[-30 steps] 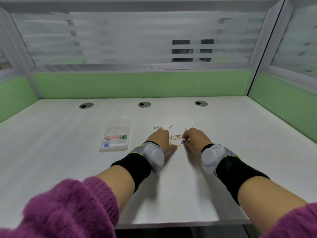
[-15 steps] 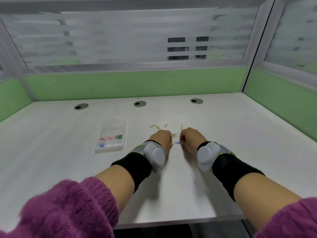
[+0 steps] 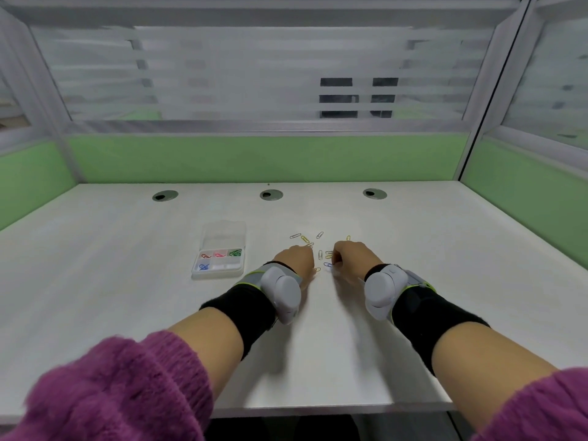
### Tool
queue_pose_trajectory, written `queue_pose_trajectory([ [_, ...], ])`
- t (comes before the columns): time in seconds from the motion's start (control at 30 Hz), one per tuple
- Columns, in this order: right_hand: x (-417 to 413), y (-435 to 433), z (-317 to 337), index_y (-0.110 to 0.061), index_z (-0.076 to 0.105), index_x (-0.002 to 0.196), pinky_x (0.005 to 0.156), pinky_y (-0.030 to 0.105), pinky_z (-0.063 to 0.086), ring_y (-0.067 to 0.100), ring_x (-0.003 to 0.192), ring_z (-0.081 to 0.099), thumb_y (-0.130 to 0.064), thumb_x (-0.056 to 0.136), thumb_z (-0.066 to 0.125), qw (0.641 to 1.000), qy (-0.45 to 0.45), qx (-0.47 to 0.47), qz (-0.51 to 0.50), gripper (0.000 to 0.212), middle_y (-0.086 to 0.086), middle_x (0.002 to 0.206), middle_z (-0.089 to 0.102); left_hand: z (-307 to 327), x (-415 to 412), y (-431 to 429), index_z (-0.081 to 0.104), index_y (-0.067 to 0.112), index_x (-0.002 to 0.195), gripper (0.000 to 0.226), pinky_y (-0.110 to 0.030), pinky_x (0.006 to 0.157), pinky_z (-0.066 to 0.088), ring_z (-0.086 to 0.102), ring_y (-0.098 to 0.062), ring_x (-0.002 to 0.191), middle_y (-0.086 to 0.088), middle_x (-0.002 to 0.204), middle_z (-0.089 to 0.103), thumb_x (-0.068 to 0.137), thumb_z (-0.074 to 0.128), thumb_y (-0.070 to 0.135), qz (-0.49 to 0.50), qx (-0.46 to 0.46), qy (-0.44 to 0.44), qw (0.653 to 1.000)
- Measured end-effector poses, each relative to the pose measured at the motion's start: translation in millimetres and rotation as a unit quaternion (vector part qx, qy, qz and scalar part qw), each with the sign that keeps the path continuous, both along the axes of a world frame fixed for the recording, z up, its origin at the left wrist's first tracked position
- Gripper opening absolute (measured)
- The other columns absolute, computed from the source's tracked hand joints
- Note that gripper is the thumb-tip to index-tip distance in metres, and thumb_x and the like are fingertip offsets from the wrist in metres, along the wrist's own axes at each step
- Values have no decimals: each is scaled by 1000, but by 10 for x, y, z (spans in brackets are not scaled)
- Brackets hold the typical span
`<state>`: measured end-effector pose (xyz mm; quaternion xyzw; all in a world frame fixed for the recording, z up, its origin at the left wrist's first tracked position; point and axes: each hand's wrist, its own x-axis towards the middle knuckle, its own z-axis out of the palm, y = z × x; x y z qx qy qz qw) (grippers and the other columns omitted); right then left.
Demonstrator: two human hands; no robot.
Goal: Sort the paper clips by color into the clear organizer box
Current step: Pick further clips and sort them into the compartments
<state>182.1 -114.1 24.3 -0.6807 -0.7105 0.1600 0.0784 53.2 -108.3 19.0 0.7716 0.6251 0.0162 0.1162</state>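
Your right hand (image 3: 351, 261) has pulled the blue clip (image 3: 327, 264) nearer you, out of the loose clips (image 3: 318, 246) right of the organizer box (image 3: 219, 259); fingers curled, clip at their tips (grip unclear). Left hand (image 3: 296, 261) curled beside it, contents hidden. Risk: thin wire slips mid-carry.

An office cubicle: a white desk (image 3: 318, 345) with cable grommets (image 3: 271, 195), green partition panels (image 3: 254, 157) and frosted glass (image 3: 254, 74).

The open clear plastic organizer box (image 3: 219, 261) lies on the pale desk (image 3: 95, 281), left of the loose wire paper clips (image 3: 310, 245); both hands flank the clips.
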Motion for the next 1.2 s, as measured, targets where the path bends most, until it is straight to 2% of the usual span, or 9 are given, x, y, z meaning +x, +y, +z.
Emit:
queue_pose_trajectory([
  [0.13, -208, 20, 88, -10, 58, 93, 94, 37, 46, 31, 108, 57, -5, 92, 47, 1000, -5, 11, 25, 11, 15, 120, 63, 88, -233, -8, 55, 4, 121, 29, -37, 97, 44, 54, -33, 119, -13, 129, 58, 96, 46, 16, 19, 2, -7, 1000],
  [0.23, -415, 19, 158, -15, 51, 84, 87, 36, 46, 27, 97, 54, -4, 92, 47, 999, -1, 18, 37, 14, 15, 120, 64, 150, -459, -24, 56, 3, 119, 27, -38, 97, 45, 55, -33, 118, -14, 127, 60, 95, 47, 14, 38, 7, -14, 999],
  [0.43, -810, 50, 208, -13, 51, 87, 74, 29, 38, 22, 86, 46, -3, 91, 46, 997, -4, 19, 68, 12, 16, 117, 65, 233, -891, -91, 60, 4, 114, 24, -34, 87, 46, 57, -32, 115, -12, 123, 63, 95, 48, 12, 79, 15, -20, 997],
  [0.5, -978, 52, 224, -12, 55, 90, 73, 30, 38, 22, 86, 46, -4, 91, 45, 996, -2, 21, 82, 13, 15, 117, 65, 249, -1071, -110, 60, 5, 114, 23, -35, 91, 47, 57, -32, 115, -12, 123, 63, 95, 48, 12, 96, 18, -22, 995],
  [0.63, -1300, 55, 240, -9, 59, 95, 83, 36, 47, 28, 94, 56, -4, 91, 45, 994, -7, 19, 109, 15, 16, 118, 64, 268, -1391, -142, 62, 9, 106, 20, -33, 88, 46, 57, -31, 116, -11, 124, 63, 94, 47, 8, 125, 21, -25, 992],
  [0.7, -1398, 62, 226, -13, 55, 90, 84, 36, 47, 28, 94, 55, -4, 91, 45, 993, -12, 21, 118, 13, 15, 118, 64, 275, -1483, -155, 62, 8, 111, 23, -34, 92, 46, 57, -31, 117, -12, 125, 62, 94, 47, 8, 135, 21, -30, 990],
  [0.83, -1605, 49, 209, -4, 61, 108, 90, 37, 48, 31, 103, 58, -3, 91, 43, 991, -2, 24, 130, 25, 15, 119, 63, 283, -1689, -178, 61, 5, 115, 25, -36, 95, 46, 56, -32, 117, -13, 125, 62, 94, 49, 10, 156, 20, -37, 987],
  [0.93, -1757, 42, 203, -4, 61, 111, 92, 36, 48, 33, 112, 57, 0, 90, 43, 990, -4, 23, 142, 28, 15, 122, 62, 268, -1831, -186, 61, 6, 115, 24, -35, 95, 46, 56, -32, 117, -12, 125, 62, 95, 49, 10, 168, 22, -46, 984],
  [1.2, -2033, 86, 169, -2, 59, 116, 94, 36, 47, 33, 116, 56, -2, 92, 42, 988, -13, 18, 150, 30, 15, 125, 60, 202, -2052, -169, 59, 8, 116, 23, -35, 95, 44, 54, -30, 119, -10, 127, 60, 96, 49, 13, 181, 14, -60, 981],
])
